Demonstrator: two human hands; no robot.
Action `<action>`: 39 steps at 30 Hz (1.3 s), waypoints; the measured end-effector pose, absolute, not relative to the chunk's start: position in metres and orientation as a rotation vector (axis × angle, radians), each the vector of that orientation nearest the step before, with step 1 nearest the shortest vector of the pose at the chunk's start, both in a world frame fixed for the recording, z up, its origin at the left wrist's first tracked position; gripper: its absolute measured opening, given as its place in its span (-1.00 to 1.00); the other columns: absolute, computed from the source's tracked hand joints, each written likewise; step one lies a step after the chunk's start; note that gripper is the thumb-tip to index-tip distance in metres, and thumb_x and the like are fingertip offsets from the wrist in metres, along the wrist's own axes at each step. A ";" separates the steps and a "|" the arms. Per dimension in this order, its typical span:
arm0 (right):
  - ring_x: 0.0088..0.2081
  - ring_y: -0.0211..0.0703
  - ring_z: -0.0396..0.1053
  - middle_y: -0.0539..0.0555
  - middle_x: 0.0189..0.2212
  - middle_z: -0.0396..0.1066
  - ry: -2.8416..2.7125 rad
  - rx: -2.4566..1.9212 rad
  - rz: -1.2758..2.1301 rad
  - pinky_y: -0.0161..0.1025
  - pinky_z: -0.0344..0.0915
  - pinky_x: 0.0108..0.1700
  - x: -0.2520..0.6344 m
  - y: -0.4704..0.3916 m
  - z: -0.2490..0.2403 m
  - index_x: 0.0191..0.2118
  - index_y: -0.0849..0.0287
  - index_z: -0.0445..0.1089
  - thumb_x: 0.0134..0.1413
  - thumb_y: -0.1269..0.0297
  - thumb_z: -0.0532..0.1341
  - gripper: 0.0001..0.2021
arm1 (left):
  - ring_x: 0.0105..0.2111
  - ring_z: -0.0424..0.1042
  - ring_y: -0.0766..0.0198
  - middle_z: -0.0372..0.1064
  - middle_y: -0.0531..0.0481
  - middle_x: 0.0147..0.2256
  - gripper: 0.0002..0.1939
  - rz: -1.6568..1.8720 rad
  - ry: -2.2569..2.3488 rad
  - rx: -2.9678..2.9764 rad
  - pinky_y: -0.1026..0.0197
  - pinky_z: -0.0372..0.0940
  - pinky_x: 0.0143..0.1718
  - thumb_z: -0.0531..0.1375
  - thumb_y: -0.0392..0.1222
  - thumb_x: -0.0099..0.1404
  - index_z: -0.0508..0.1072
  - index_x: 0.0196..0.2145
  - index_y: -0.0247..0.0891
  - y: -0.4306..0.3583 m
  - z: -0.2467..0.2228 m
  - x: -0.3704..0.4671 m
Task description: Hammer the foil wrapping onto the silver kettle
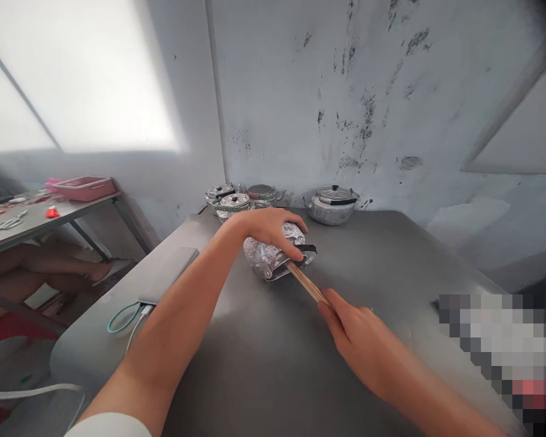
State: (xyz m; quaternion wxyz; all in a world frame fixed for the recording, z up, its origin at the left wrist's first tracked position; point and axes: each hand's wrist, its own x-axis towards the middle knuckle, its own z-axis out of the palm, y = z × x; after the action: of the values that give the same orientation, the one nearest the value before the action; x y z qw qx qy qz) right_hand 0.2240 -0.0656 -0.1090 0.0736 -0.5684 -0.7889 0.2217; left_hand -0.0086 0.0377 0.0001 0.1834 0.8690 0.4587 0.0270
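Near the middle of the grey table (346, 364) a small silvery metal pot (258, 254) lies tilted, its dark-handled side facing me. My left hand (273, 229) rests over its top, fingers curled around it and the thumb near the black handle (307, 248). My right hand (346, 315) grips a slim bundle of light wooden sticks (306, 281), pinched between thumb and forefinger. The far end of the sticks reaches the pot's rim below my left thumb. Whether it goes inside is hidden.
Several similar lidded pots (334, 206) stand along the wall. A grey power bank (173, 273) with a teal cable (121, 320) lies at the left. A side table holds a pink basket (84, 189) and scissors (8, 223). Another person's legs (50, 267) show beneath it.
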 end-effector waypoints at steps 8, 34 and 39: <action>-0.57 -0.18 0.22 -0.04 -0.58 0.36 -2.382 -1.745 0.688 -0.25 -0.05 -0.46 0.226 -0.064 -0.114 -0.31 0.04 0.13 0.38 0.07 -0.21 -0.69 | 0.12 0.26 -0.02 0.25 0.11 0.18 -0.21 0.061 1.298 2.450 0.10 0.20 0.07 0.28 0.36 -0.05 0.35 0.13 0.09 0.037 0.002 -0.009; -0.54 -0.12 0.32 -0.01 -0.56 0.38 -2.416 -1.784 0.566 -0.25 -0.05 -0.48 0.223 -0.063 -0.115 -0.27 0.04 0.18 0.40 0.11 -0.20 -0.69 | 0.15 0.23 -0.02 0.22 0.09 0.20 -0.26 0.042 1.230 2.464 0.08 0.20 0.08 0.30 0.26 -0.02 0.34 0.13 0.09 0.033 0.006 -0.007; -0.52 -0.06 0.39 0.00 -0.56 0.39 -2.477 -1.804 0.437 -0.25 -0.10 -0.51 0.220 -0.063 -0.115 -0.20 0.05 0.20 0.40 0.14 -0.19 -0.72 | 0.15 0.23 -0.03 0.22 0.09 0.20 -0.24 0.040 1.253 2.464 0.09 0.20 0.08 0.30 0.28 -0.03 0.35 0.13 0.08 0.032 0.005 -0.005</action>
State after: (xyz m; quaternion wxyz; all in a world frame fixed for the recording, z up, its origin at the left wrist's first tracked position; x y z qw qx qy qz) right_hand 0.2198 -0.0632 -0.1150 0.0234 -0.5826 -0.8000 0.1413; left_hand -0.0055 0.0320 0.0050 0.1873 0.8756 0.4451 0.0142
